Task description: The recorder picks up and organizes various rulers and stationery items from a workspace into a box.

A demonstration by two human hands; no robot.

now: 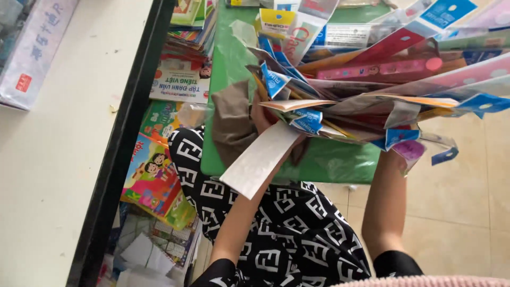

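Risk noted first: spill of the fanned bundle of plastic-sleeved packets [372,79]. Held raised above the green-covered table [228,58], spread wide toward the right and gathered only at its narrow end. Slippery sleeves and loose overlapping, so likely to slide apart if either support slackens or tilts.

Left hand [259,118] buried in the narrow end of the bundle, apparently closed around it; fingers mostly covered, so how tightly cannot be told. Right forearm [385,202] rises under the middle of the fan; right hand hidden behind the packets, so cannot tell whether clasping or merely propping from below.

Second risk: a white card strip [260,159] and a brown paper piece [231,125] hang loose from the narrow end, near the left wrist. Appear unsecured; likely to drop first.

Surroundings: stacks of printed booklets [180,85] just left of the green table, more picture books [151,175] below them, loose white papers [143,255] lower still. Dark-edged pale counter [64,159] along the left. Tiled floor [467,202] to the right. Patterned black-and-white garment [287,234] directly beneath the arms. Crowded left side leaves little room for setting down; anything dropped there would mix with the stacks.
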